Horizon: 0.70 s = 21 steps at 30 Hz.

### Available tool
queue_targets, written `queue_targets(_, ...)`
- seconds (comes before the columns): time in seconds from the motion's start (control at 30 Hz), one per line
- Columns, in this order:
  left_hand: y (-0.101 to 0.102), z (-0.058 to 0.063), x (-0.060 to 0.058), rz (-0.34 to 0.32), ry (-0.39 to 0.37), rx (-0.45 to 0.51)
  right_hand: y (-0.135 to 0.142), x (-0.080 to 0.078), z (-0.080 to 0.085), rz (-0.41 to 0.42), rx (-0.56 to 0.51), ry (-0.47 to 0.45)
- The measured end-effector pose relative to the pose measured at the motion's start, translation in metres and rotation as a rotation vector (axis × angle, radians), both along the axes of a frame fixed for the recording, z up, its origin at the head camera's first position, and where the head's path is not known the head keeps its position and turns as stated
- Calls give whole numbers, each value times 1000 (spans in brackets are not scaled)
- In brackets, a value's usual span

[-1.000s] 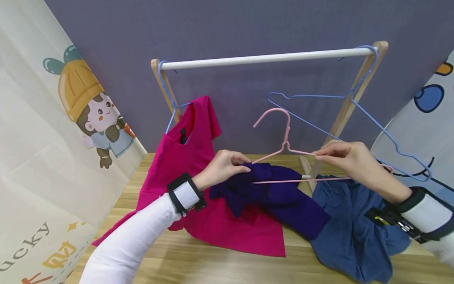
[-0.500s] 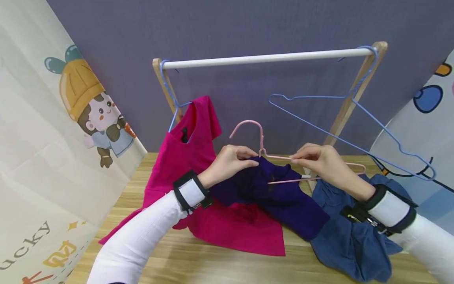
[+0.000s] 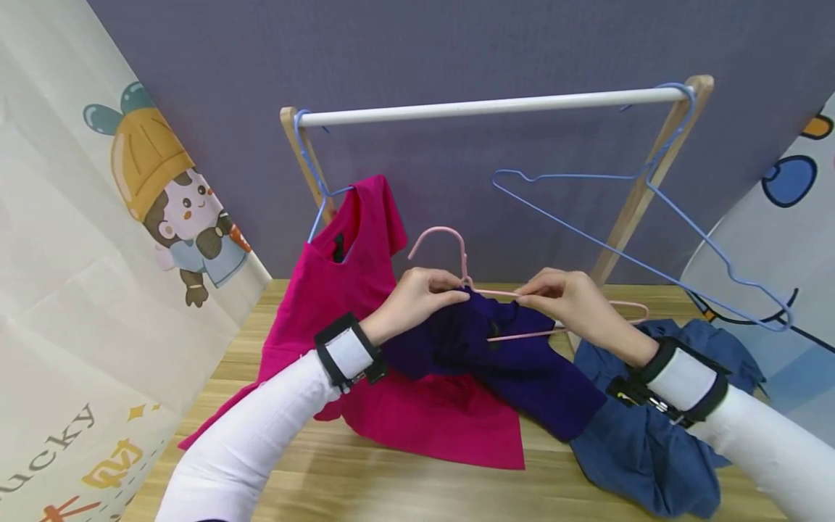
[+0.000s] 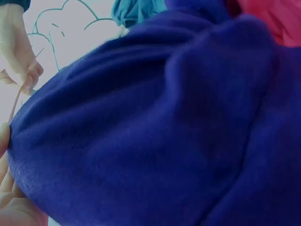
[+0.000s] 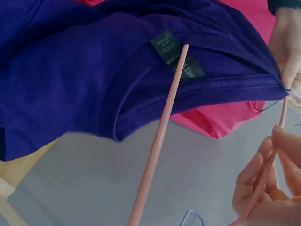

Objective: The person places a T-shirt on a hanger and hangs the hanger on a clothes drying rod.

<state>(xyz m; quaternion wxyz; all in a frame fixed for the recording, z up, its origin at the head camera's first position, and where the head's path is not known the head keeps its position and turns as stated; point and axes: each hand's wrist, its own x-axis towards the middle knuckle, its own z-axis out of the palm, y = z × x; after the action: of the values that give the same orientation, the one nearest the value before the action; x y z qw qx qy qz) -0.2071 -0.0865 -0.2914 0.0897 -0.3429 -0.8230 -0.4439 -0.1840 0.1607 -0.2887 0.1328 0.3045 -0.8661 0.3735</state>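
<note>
A dark purple T-shirt [image 3: 522,370] lies bunched in the middle, partly over a magenta T-shirt [image 3: 430,428]. At its neckline my left hand [image 3: 420,301] pinches the fabric, close beside the hook of a pink clothes hanger [image 3: 464,257]. My right hand [image 3: 564,301] pinches the hanger's right shoulder between thumb and fingers. The hanger's left side is hidden inside the shirt. In the right wrist view, its lower bar [image 5: 160,136] enters the neck opening across a dark label [image 5: 164,49]. Purple fabric [image 4: 131,122] fills most of the left wrist view.
Behind stands a rack with a white rail [image 3: 489,109]. The magenta shirt hangs from a blue hanger [image 3: 308,156] at its left; another blue hanger [image 3: 660,154] hangs at the right end. A blue-grey garment [image 3: 652,449] lies on the wooden table [image 3: 365,493], front right.
My right hand has moved left and slightly down, sliding the pink hanger leftward into the purple shirt's neck. The left hand has shifted slightly, still at the neckline.
</note>
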Motion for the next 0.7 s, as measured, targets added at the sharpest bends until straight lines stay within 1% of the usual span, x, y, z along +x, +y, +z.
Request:
queue_targets(0.1, -3, -1, -2, -14, 5, -6, -1, 2, 2, -22, 14, -4)
queue_targets(0.23, -8, -1, -3, -14, 9, 5, 0, 10, 7, -29, -32, 46)
queue_targets(0.33, -12, -1, -4, -5, 4, 19, 3, 20, 10, 11, -65, 71)
queue_targets(0.4, -15, 0, -5, -3, -1, 30, 5, 27, 6, 65, -55, 46)
queue_targets(0.5, -17, 2, -5, -7, -11, 46, 9, 34, -11, 177, 2, -28)
queue_targets(0.57, -18, 4, -4, -8, -17, 51, 14, 35, -28, 220, 60, -69)
queue_targets(0.63, -19, 6, -3, -9, -22, 51, 18, 32, -44, 229, 109, -76)
queue_targets(0.7, -19, 11, 2, -11, -24, 49, 24, 26, -59, 197, 151, -84)
